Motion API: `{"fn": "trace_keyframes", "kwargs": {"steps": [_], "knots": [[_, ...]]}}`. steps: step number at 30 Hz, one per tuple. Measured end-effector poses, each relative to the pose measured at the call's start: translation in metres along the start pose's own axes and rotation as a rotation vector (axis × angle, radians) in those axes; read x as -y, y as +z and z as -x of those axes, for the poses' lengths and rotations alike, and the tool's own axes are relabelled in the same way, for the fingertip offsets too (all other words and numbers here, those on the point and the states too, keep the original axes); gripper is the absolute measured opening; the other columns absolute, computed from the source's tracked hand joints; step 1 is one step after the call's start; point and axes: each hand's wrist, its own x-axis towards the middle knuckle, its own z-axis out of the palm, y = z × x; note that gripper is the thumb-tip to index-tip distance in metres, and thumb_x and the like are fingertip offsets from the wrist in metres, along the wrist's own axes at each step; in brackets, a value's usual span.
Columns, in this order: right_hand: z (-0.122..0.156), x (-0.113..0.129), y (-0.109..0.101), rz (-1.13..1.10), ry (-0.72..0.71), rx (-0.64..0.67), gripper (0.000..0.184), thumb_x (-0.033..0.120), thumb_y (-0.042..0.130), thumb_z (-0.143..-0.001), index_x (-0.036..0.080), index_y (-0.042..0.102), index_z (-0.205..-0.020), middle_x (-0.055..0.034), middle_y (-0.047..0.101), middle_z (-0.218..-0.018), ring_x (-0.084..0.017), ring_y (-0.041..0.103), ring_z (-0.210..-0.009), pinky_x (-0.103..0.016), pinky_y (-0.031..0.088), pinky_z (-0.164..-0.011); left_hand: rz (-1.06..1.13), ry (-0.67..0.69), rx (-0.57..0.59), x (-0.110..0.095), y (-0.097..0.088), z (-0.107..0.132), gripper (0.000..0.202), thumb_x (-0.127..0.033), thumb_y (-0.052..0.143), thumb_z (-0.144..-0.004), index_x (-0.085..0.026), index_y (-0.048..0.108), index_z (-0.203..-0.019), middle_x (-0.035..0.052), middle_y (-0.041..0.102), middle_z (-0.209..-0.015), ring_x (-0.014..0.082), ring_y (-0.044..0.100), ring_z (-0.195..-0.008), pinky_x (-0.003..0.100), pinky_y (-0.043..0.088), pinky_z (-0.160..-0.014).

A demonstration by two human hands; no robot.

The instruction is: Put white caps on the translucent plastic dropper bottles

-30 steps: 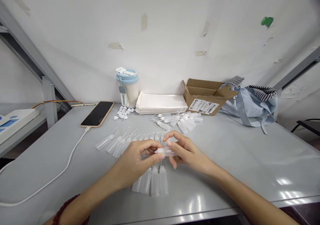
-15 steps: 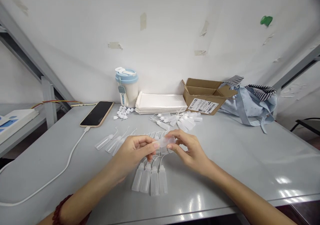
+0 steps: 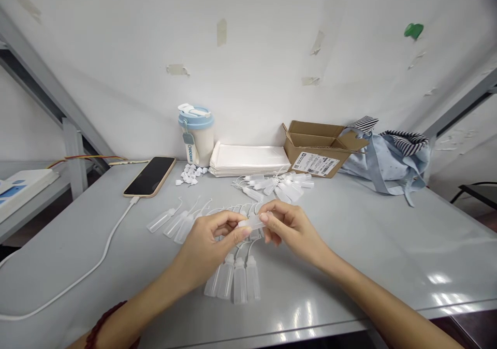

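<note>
Here, the left hand [image 3: 212,237] and right hand [image 3: 289,230] both pinch one bottle [image 3: 252,222], with four bottles [image 3: 240,284] lying nearer and a phone [image 3: 150,177] to the left.

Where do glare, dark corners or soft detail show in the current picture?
Head view: white glare on the table toward its near edge and right; head view: upper right corner darkened; head view: outline of the held bottle faint, fine print on the box label unreadable.

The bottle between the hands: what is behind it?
Behind the held bottle are parts of other translucent bottles, lying on the table. It, the left hand and the right hand cover the rest, so their number cannot be told.
</note>
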Motion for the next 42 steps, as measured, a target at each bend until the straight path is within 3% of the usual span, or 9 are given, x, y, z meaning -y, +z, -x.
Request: {"fn": "trace_keyframes", "kwargs": {"steps": [3, 6, 9, 15, 20, 25, 29, 32, 42], "knots": [[0.0, -0.002, 0.002, 0.161, -0.211, -0.083, 0.022, 0.033, 0.059, -0.085, 0.017, 0.057, -0.101, 0.0002, 0.058, -0.07, -0.011, 0.053, -0.058, -0.021, 0.043, -0.051, 0.19, -0.124, 0.07, -0.001, -0.004, -0.003, 0.022, -0.038, 0.059, -0.082, -0.017, 0.066, -0.08, -0.0022, 0.057, -0.063, 0.0127, 0.053, -0.061, 0.024, 0.043, -0.061], [0.002, -0.004, 0.003, 0.317, -0.424, -0.127, 0.019, 0.023, 0.057, -0.087, 0.018, 0.059, -0.104, -0.0043, 0.062, -0.084, -0.013, 0.054, -0.068, -0.024, 0.046, -0.058, 0.325, -0.2, 0.123, 0.0, -0.008, -0.005, 0.023, -0.037, 0.06, -0.082, -0.016, 0.065, -0.075, -0.0025, 0.055, -0.063, 0.0111, 0.051, -0.061, 0.024, 0.043, -0.063], [0.003, -0.005, 0.002, 0.386, -0.513, -0.157, 0.016, 0.021, 0.056, -0.088, 0.016, 0.061, -0.102, -0.0044, 0.062, -0.079, -0.013, 0.053, -0.065, -0.026, 0.045, -0.06, 0.373, -0.213, 0.161, 0.001, -0.009, -0.006, 0.023, -0.037, 0.06, -0.082, -0.016, 0.065, -0.074, -0.0025, 0.055, -0.063, 0.0105, 0.05, -0.06, 0.023, 0.042, -0.062], [0.004, -0.003, 0.002, 0.221, -0.297, -0.105, 0.019, 0.029, 0.055, -0.088, 0.013, 0.064, -0.092, 0.0017, 0.055, -0.058, -0.01, 0.049, -0.05, -0.022, 0.039, -0.049, 0.168, -0.082, 0.039, -0.002, -0.006, -0.002, 0.017, -0.033, 0.063, -0.079, -0.017, 0.069, -0.078, -0.0028, 0.058, -0.059, 0.0113, 0.053, -0.058, 0.022, 0.043, -0.058], [0.004, 0.003, 0.002, 0.029, -0.077, -0.03, 0.025, 0.036, 0.054, -0.087, 0.013, 0.063, -0.084, 0.0049, 0.048, -0.049, -0.008, 0.046, -0.043, -0.02, 0.037, -0.044, -0.025, 0.062, -0.095, -0.001, -0.002, 0.005, 0.015, -0.031, 0.064, -0.078, -0.019, 0.072, -0.084, -0.0002, 0.068, -0.071, 0.014, 0.058, -0.065, 0.023, 0.046, -0.06], [0.002, 0.004, 0.002, -0.101, 0.035, 0.025, 0.029, 0.041, 0.053, -0.087, 0.015, 0.06, -0.079, 0.0049, 0.049, -0.049, -0.007, 0.045, -0.041, -0.02, 0.036, -0.043, 0.052, 0.001, -0.029, -0.003, -0.005, 0.003, 0.019, -0.035, 0.061, -0.081, -0.019, 0.07, -0.081, -0.0009, 0.064, -0.066, 0.0135, 0.057, -0.063, 0.023, 0.046, -0.06], [-0.001, 0.003, 0.001, -0.138, 0.003, -0.017, 0.025, 0.039, 0.055, -0.087, 0.014, 0.061, -0.086, 0.0033, 0.052, -0.057, -0.007, 0.047, -0.045, -0.021, 0.038, -0.047, 0.152, -0.116, 0.091, -0.005, -0.008, -0.002, 0.037, -0.041, 0.049, -0.087, -0.016, 0.062, -0.063, -0.0005, 0.058, -0.062, 0.0118, 0.053, -0.058, 0.024, 0.044, -0.059], [-0.001, 0.002, 0.001, -0.14, -0.053, -0.038, 0.022, 0.035, 0.056, -0.086, 0.014, 0.061, -0.09, 0.0031, 0.052, -0.06, -0.008, 0.047, -0.048, -0.021, 0.038, -0.049, 0.293, -0.172, 0.159, -0.004, -0.005, -0.004, 0.038, -0.042, 0.047, -0.088, -0.015, 0.06, -0.063, -0.0001, 0.055, -0.061, 0.0123, 0.052, -0.057, 0.024, 0.042, -0.056], [0.003, 0.001, 0.001, 0.007, -0.149, -0.074, 0.02, 0.032, 0.055, -0.087, 0.014, 0.063, -0.088, 0.0035, 0.049, -0.058, -0.008, 0.044, -0.05, -0.021, 0.034, -0.048, 0.4, -0.223, 0.18, -0.002, -0.005, -0.003, 0.041, -0.043, 0.051, -0.084, -0.015, 0.055, -0.055, -0.0002, 0.052, -0.062, 0.0103, 0.044, -0.054, 0.024, 0.039, -0.057]]}}
